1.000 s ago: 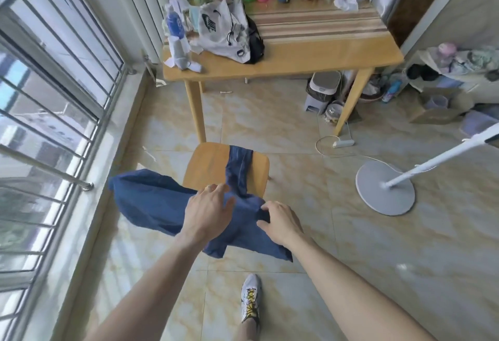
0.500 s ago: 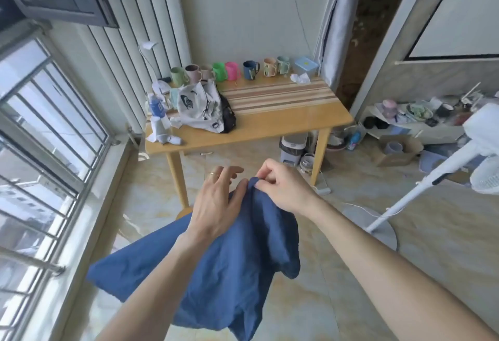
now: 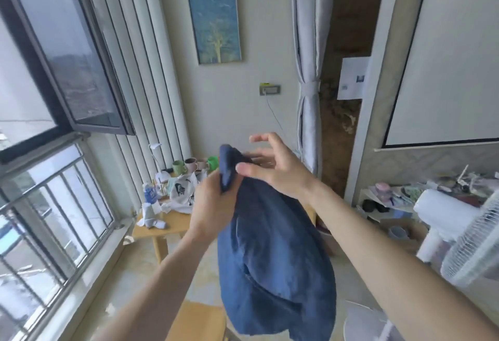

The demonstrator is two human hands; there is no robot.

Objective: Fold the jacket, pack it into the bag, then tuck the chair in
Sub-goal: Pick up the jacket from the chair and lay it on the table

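Observation:
A dark blue jacket hangs in front of me, lifted to chest height. My left hand is closed around its top edge and carries its weight. My right hand rests against the top of the cloth with the fingers spread apart, thumb toward me. A white bag with a black logo lies on the wooden table behind the jacket, partly hidden by my left hand. The wooden chair seat shows at the bottom, below the hanging jacket.
Several mugs line the table's back edge. A water bottle and white cloths sit at its left end. A white standing fan is close on the right. The barred window runs along the left. Cluttered low shelves stand at the far right.
Both hands have raised the jacket from the chair seat up to chest height and my view has tilted upward. My right hand's pinch on the cloth has loosened into spread fingers.

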